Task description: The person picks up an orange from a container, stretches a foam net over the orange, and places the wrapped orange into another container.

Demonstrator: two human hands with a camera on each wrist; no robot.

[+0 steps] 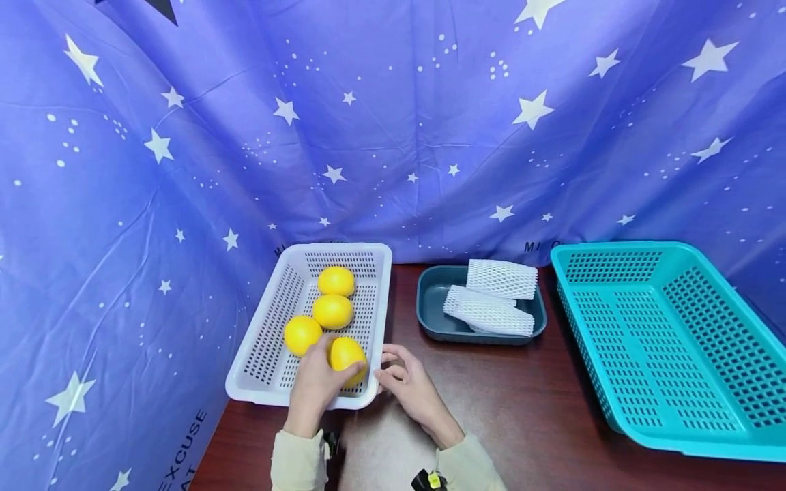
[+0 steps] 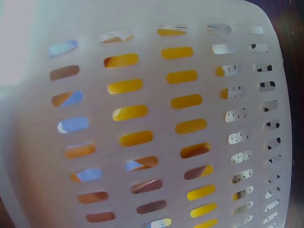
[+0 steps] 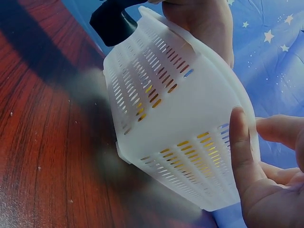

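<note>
A white slotted plastic basket (image 1: 260,394) stands at the left, with several smooth yellow fruits (image 1: 336,281) inside. My left hand (image 1: 316,382) reaches over its near rim and grips the nearest yellow fruit (image 1: 347,356), thumb on its near right side and fingers at its left. In the left wrist view the basket wall (image 2: 156,14) fills the picture, with yellow showing through the slots. At the basket's near right corner my right hand (image 1: 413,385) pinches the rim. The right wrist view shows that thumb (image 3: 241,147) against the outer wall.
Right of the basket sits a dark blue-grey tray (image 1: 432,317) holding white foam net sleeves (image 1: 502,278). A large teal slotted basket (image 1: 638,354) stands far right on the brown table (image 1: 491,389). A blue star-patterned curtain (image 1: 393,136) hangs behind and at left.
</note>
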